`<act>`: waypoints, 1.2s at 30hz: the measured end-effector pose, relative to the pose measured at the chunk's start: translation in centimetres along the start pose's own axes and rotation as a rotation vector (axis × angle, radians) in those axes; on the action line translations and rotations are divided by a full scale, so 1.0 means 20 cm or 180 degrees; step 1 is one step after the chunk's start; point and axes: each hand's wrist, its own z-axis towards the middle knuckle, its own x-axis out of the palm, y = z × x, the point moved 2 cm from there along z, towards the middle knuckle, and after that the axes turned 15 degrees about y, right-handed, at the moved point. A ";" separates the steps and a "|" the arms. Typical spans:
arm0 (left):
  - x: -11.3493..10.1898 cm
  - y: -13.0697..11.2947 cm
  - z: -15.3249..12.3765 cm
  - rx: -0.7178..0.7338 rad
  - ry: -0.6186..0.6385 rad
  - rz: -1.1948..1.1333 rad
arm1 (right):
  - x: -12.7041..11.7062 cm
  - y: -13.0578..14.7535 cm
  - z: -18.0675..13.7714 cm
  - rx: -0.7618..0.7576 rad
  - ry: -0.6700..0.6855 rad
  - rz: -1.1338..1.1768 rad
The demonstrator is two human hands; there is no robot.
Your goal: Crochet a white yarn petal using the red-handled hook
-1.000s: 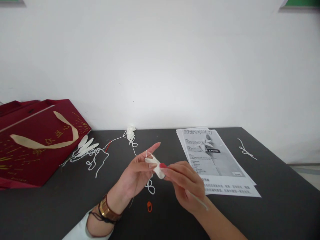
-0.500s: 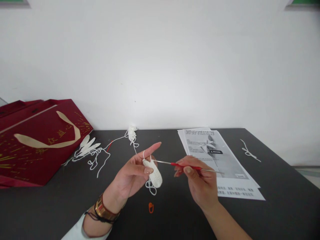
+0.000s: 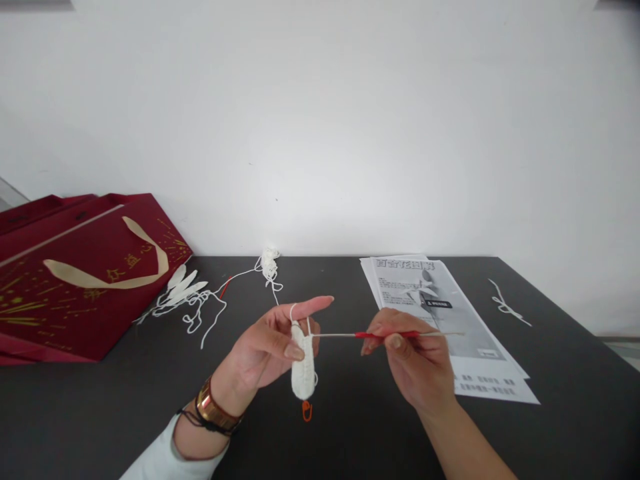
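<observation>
My left hand [image 3: 273, 343] pinches a small white crocheted piece [image 3: 303, 363] between thumb and fingers, and the piece hangs down. White yarn loops over its outstretched index finger. My right hand [image 3: 413, 360] grips a crochet hook [image 3: 385, 335] with a red middle section, held level. The hook's thin metal tip reaches left to the top of the white piece. Both hands hover above the dark table [image 3: 100, 407].
An orange stitch marker [image 3: 307, 411] lies on the table under the white piece. Printed instruction sheets [image 3: 450, 320] lie at the right, a yarn scrap [image 3: 507, 307] beyond them. White crocheted petals and loose yarn [image 3: 193, 297] sit by a red gift bag [image 3: 75, 273] at the left.
My right hand turned the hook from pointing down and back to level, then drew right. The white piece swung from lying across my fingers to hanging straight down.
</observation>
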 end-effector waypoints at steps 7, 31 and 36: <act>-0.01 0.01 -0.02 -0.0141 0.0251 0.0295 | 0.01 0.01 0.02 0.0177 -0.0143 0.0502; -0.01 0.04 0.06 0.0006 -0.1030 0.1937 | 0.06 -0.19 0.04 0.1284 -0.1017 0.1613; -0.04 0.06 0.05 0.0002 -0.1260 0.1748 | 0.06 -0.21 0.04 0.1309 -0.1014 0.1624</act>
